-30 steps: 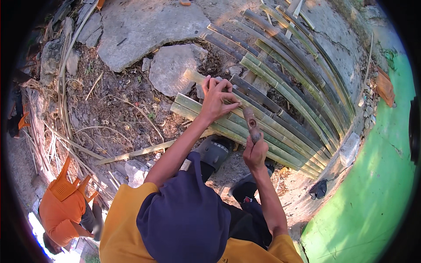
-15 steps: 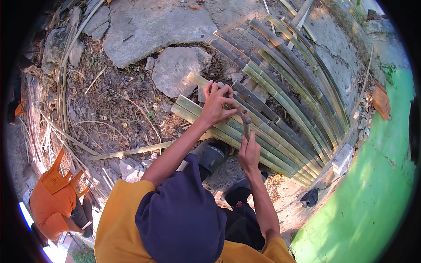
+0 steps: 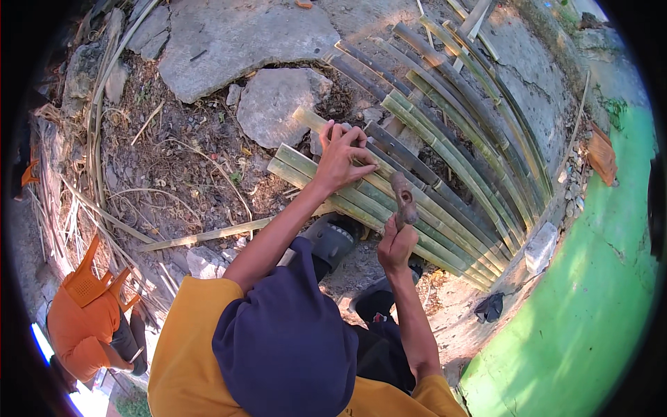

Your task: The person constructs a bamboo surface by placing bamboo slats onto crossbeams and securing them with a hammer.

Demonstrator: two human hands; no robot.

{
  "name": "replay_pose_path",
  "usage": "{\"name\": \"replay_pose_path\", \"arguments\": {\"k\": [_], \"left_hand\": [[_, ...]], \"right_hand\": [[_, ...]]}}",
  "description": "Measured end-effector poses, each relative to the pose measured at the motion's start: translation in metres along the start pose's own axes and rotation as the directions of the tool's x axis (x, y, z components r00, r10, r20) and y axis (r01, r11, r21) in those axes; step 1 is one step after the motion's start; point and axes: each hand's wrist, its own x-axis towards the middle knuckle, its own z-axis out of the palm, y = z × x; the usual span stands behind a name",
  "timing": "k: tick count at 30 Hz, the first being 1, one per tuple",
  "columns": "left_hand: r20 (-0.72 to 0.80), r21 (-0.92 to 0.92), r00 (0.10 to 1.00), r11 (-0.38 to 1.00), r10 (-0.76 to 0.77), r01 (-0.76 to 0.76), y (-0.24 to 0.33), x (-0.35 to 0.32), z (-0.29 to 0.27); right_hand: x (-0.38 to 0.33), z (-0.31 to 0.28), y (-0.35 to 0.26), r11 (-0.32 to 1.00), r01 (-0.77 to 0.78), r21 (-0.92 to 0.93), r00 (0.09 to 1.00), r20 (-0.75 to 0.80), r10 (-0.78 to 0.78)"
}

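My right hand (image 3: 398, 244) is wrapped round the handle of a hammer (image 3: 404, 197), whose rusty brown head is raised a little to the right of my left fingers. My left hand (image 3: 343, 157) rests on a split bamboo strip (image 3: 310, 119). Its thumb and forefinger are pinched together over the bamboo, and whatever is between them is too small to make out. Beside this strip lie green bamboo slats (image 3: 300, 164), side by side, passing under my left wrist.
More bamboo poles (image 3: 445, 149) fan out towards a low edge by a green-painted floor (image 3: 577, 299). Broken concrete slabs (image 3: 281, 104) lie at the far side. A person in orange (image 3: 83, 333) sits on an orange chair at the lower left. A black sandal (image 3: 333, 240) is below the bamboo.
The hammer head has moved away from my left fingertips, down and to the right, and tilted up. My left hand keeps its pinch in nearly the same place on the bamboo.
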Motion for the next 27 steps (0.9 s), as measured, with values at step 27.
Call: {"name": "replay_pose_path", "arguments": {"k": [27], "left_hand": [[0.174,0.194,0.983,0.976,0.064,-0.098,-0.008,-0.005,-0.031]], "right_hand": [[0.001,-0.009,0.030,0.976,-0.218,0.018,0.976,0.028,0.218]]}}
